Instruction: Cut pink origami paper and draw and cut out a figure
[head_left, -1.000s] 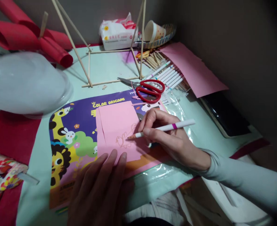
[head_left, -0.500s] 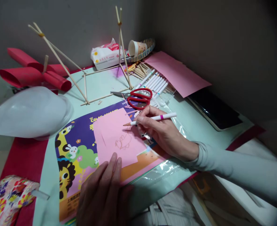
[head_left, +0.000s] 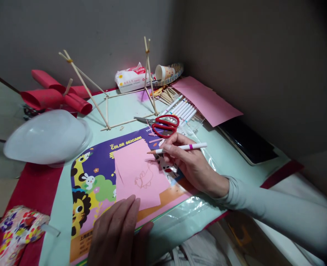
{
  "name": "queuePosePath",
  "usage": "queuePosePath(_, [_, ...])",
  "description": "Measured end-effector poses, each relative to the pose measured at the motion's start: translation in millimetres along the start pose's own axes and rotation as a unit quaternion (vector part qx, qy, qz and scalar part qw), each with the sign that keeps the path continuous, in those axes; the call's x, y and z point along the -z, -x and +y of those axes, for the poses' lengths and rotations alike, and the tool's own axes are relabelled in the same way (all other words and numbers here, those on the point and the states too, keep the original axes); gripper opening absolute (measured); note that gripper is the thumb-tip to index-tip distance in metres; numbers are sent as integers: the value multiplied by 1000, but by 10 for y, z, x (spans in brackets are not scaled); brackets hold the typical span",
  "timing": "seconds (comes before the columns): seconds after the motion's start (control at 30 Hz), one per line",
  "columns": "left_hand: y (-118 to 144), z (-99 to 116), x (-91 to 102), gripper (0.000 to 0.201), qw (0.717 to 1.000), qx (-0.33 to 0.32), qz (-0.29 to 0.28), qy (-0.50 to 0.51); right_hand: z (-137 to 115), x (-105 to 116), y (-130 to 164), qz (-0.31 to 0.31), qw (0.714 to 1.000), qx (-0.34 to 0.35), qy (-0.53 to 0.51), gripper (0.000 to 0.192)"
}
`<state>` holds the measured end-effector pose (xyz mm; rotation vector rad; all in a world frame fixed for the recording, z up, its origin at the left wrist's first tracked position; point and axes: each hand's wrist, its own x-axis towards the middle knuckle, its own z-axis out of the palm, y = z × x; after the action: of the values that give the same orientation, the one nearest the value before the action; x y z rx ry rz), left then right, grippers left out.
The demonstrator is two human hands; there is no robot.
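My right hand (head_left: 189,160) grips a white-barrelled pencil (head_left: 177,147) with a magenta band. Its sharpened brown tip is over the upper right of a pink paper piece (head_left: 130,159); whether it touches cannot be told. A small bird-like outline is drawn in brown on that paper, which has a slit at its left. My left hand (head_left: 117,231) lies flat with fingers stretched out, fingertips at the paper's lower edge. Underneath is a colourful origami paper pack (head_left: 97,159) with animal pictures. Red-handled scissors (head_left: 166,125) rest just beyond my right hand.
A stick frame (head_left: 106,111) stands behind the pack. At left are red paper rolls (head_left: 44,98), a translucent white plastic piece (head_left: 44,136) and a patterned wrapper (head_left: 20,232). Several white pencils (head_left: 182,109), pink sheets (head_left: 208,101), a dark tablet-like device (head_left: 249,144), a tissue pack (head_left: 131,79) and a paper cup (head_left: 163,72) lie farther back.
The view has shifted, so the table things sit lower in the picture. My right hand still holds the pencil over the paper, and my left hand stays at its lower edge.
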<state>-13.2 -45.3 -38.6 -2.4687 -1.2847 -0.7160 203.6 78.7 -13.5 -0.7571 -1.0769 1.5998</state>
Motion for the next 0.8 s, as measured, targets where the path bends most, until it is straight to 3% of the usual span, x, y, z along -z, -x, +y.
queuePosePath(0.2, [-8, 62, -2, 44, 997, 60, -39, -15, -27, -22, 16, -5, 1000, 9, 7, 17])
queuePosePath(0.27, [-38, 120, 10, 44, 994, 98, -37, -27, -46, -29, 33, -11, 999, 18, 48, 14])
queuePosePath(0.33, [-64, 160, 58, 43, 991, 131, -23, -26, -85, -17, 46, -32, 987, 74, 142, 12])
queuePosePath(0.4, [-75, 153, 154, 43, 989, 145, -11, -14, -156, 21, 38, -84, 943, 172, 270, 12])
queuePosePath(0.47, [-79, 96, 284, 43, 990, 143, -6, -5, -261, 80, -4, -173, 873, 237, 388, 22])
queuePosePath(0.57, [-149, -10, 483, 37, 991, 124, -42, -7, -439, 180, -133, -277, 761, 249, 532, 31])
queuePosePath(0.67, [-393, -85, 584, 34, 969, 211, -126, 5, -554, 256, -301, -295, 661, 244, 645, 27])
queuePosePath(0.73, [-639, -159, 559, 39, 949, 265, -169, 22, -571, 282, -412, -308, 620, 237, 681, 25])
queuePosePath(0.8, [-897, -289, 463, 43, 931, 298, -208, 33, -547, 291, -510, -321, 605, 241, 688, 23])
